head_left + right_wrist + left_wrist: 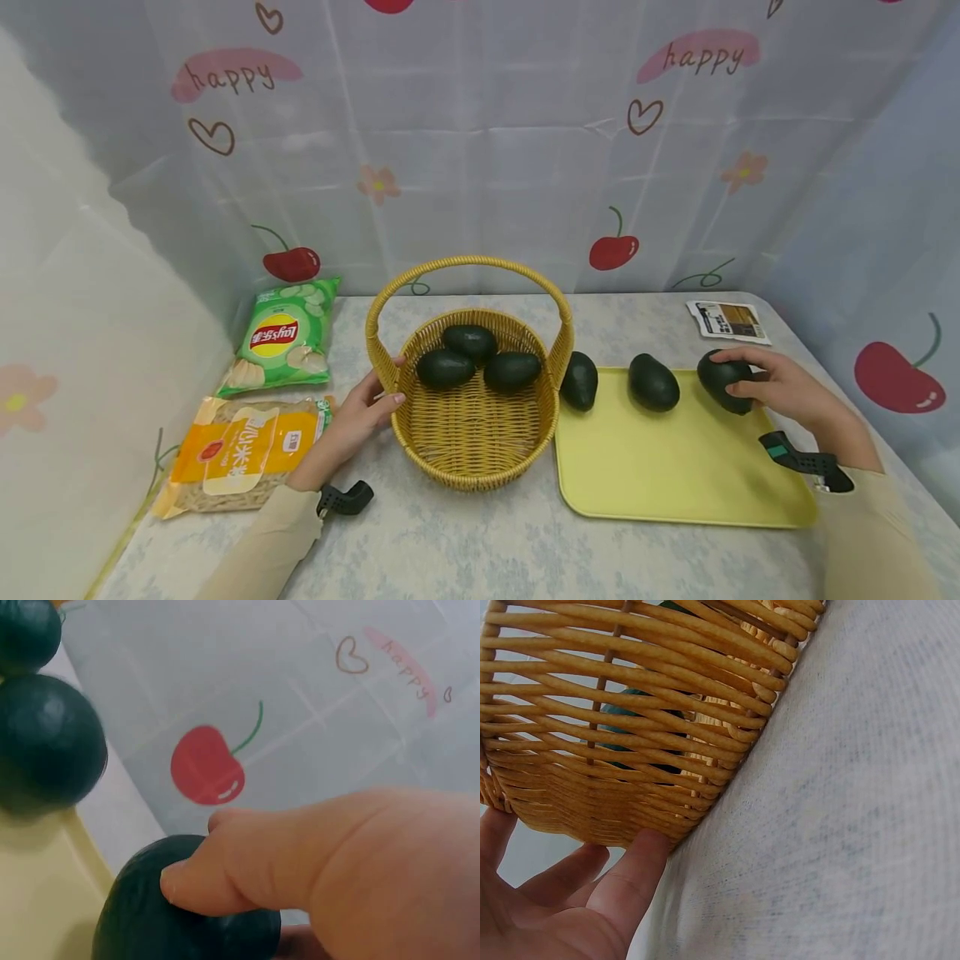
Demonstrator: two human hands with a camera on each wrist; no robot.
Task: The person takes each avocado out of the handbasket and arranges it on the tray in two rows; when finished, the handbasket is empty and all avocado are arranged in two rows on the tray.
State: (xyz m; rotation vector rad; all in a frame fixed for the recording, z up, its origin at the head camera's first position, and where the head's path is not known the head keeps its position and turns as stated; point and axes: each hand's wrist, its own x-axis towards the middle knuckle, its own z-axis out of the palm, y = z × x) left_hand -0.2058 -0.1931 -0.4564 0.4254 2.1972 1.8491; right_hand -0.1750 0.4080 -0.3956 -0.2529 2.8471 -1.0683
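Note:
A yellow wicker basket [471, 433] with a tall arched handle stands mid-table, and several dark green avocados [512, 372] lie inside it. At the basket's left side, my left hand [365, 410] touches the outer wall with spread, fairly straight fingers; the left wrist view shows fingertips [646, 844] against the weave. My right hand [787, 387] grips an avocado [723, 382] at the far right corner of a yellow tray [675, 467], with the thumb across it in the right wrist view. Two more avocados, one in the middle [653, 383] and one beside the basket [580, 382], lie along the tray's far edge.
A green chip bag [288, 337] lies at the back left, with an orange-and-clear food packet [243, 454] in front of it. Behind the tray is a small white-and-brown sachet [729, 322]. A printed curtain [480, 192] hangs behind the table.

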